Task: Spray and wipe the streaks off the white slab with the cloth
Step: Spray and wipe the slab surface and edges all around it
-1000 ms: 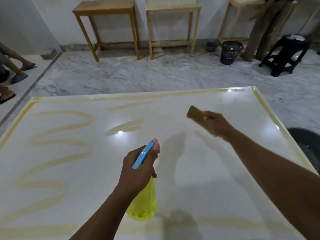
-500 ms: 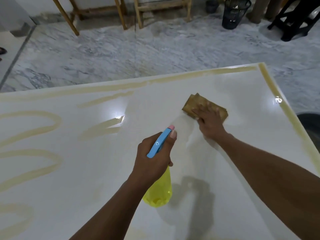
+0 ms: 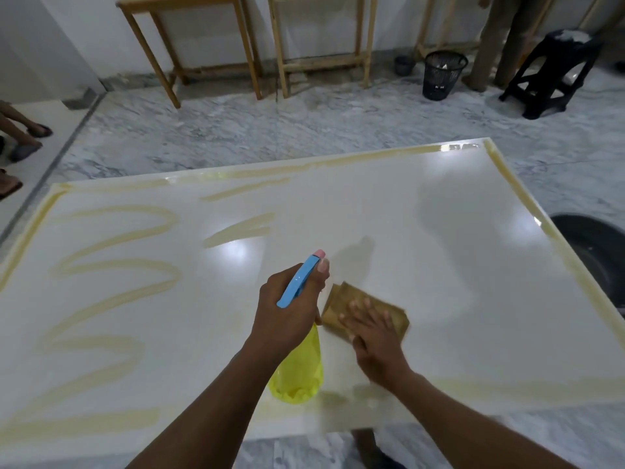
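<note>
The glossy white slab (image 3: pixel 456 265) fills the middle of the view. Yellowish streaks (image 3: pixel 111 265) loop across its left half and run along its edges; the right half looks mostly plain. My left hand (image 3: pixel 291 309) grips a yellow spray bottle (image 3: pixel 299 370) with a blue trigger head, held above the slab with the nozzle pointing away from me. Just to its right, my right hand (image 3: pixel 375 336) presses flat with spread fingers on a brown cloth (image 3: pixel 338 306) lying on the slab.
Past the slab's far edge lies grey marble floor with wooden tables (image 3: pixel 189 35), a black mesh bin (image 3: pixel 443 74) and a black plastic stool (image 3: pixel 554 69). A dark round basin (image 3: pixel 598 258) sits off the right edge. Other people's feet (image 3: pixel 23 137) show at the left.
My right hand brought the cloth down onto the slab and dragged it back toward me, close to the bottle. My left hand kept its hold on the bottle.
</note>
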{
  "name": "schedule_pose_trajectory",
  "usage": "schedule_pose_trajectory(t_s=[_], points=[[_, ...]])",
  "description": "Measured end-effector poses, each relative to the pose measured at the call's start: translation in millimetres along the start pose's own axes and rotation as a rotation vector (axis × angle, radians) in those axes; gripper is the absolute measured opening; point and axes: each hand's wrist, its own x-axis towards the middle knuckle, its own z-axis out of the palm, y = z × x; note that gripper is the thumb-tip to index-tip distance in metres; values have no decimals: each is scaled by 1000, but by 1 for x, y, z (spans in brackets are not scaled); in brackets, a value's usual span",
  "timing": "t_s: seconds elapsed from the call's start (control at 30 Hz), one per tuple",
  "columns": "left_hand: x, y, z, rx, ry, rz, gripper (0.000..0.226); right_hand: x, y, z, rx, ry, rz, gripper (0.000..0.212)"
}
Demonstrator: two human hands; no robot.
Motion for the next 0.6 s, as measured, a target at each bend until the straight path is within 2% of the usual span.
schedule_pose_trajectory(t_s=[0.1, 0.17, 0.23, 0.3, 0.37, 0.43, 0.53, 0.6], points=[[-55, -3, -42, -21, 27, 19, 19, -40, -49, 16, 245, -29, 94, 42], [-86, -5, -72, -19, 58, 9, 21, -45, -79, 9, 452, -18, 241, 35], [-109, -7, -106, -13, 102, -4, 29, -39, -111, -6, 635, -23, 353, 27], [-119, -9, -136, 20, 143, -11, 37, -20, -138, -23, 936, -77, 439, 25], [-118, -11, -158, 48, 180, -26, 40, 3, -158, -41, 1117, -144, 471, 25], [-109, -11, -177, 44, 204, -30, 41, 35, -173, -53, 1054, -164, 437, 26], [-83, -4, -196, 9, 221, 3, 45, 96, -193, -69, 738, -113, 322, 26], [-58, 3, -202, -14, 203, 24, 39, 144, -203, -77, 542, -105, 231, 27]])
